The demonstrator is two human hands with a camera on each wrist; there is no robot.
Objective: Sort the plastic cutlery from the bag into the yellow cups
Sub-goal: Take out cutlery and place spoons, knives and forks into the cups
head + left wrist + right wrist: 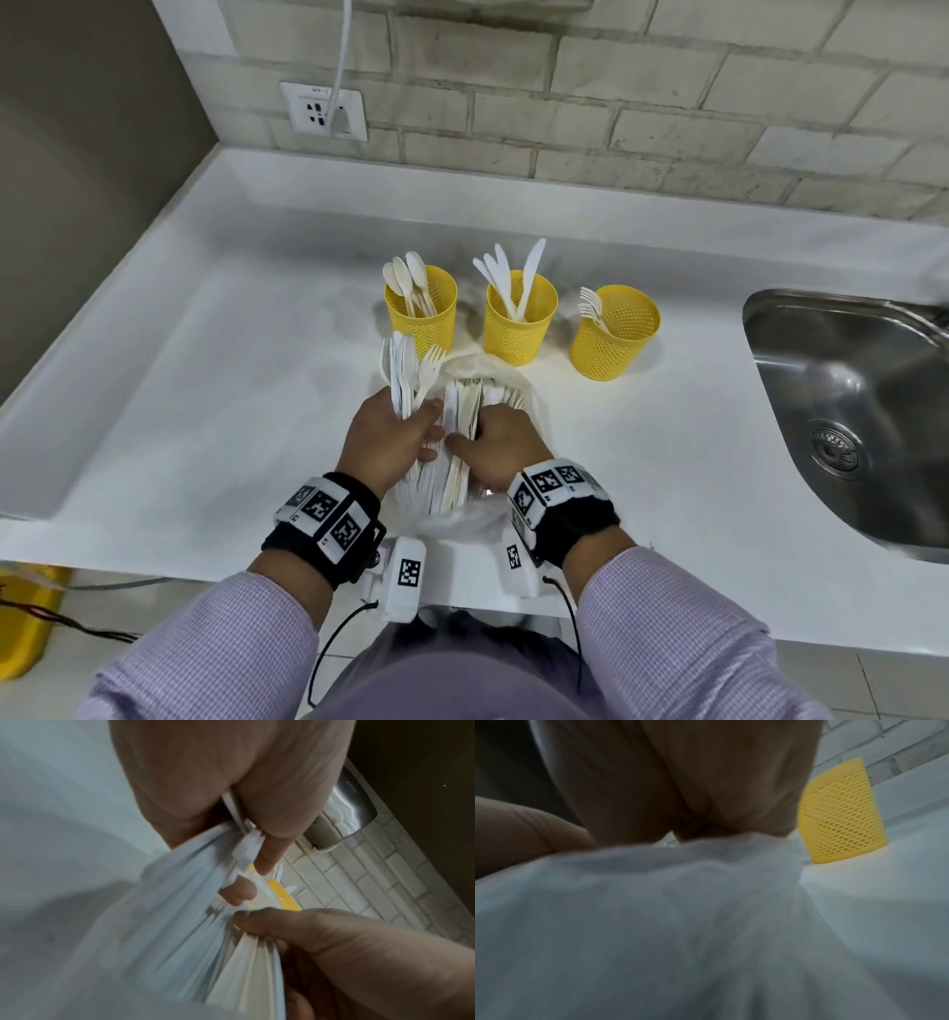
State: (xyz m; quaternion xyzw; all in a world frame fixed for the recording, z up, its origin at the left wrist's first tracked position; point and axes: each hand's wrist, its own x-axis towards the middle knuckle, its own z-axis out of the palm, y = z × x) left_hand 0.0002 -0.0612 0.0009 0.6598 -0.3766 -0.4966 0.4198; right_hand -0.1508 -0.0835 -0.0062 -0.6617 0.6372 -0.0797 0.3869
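Observation:
Three yellow mesh cups stand in a row on the white counter (205,360): the left cup (423,321) holds spoons, the middle cup (518,329) knives, the right cup (613,339) forks. In front of them lies a clear plastic bag (472,514) full of white cutlery (462,401). My left hand (423,424) grips a bundle of cutlery (408,372) that sticks up towards the left cup, with a fork on top. My right hand (475,437) reaches into the bag, thumb and fingers curled on handles (246,963) there. The right wrist view shows mostly bag film (680,923) and one yellow cup (841,815).
A steel sink (847,411) is set into the counter at the right. The brick wall behind carries a socket (323,110) with a white cable plugged in. The counter's front edge runs just below my wrists. A yellow object (25,616) sits on the floor at the lower left.

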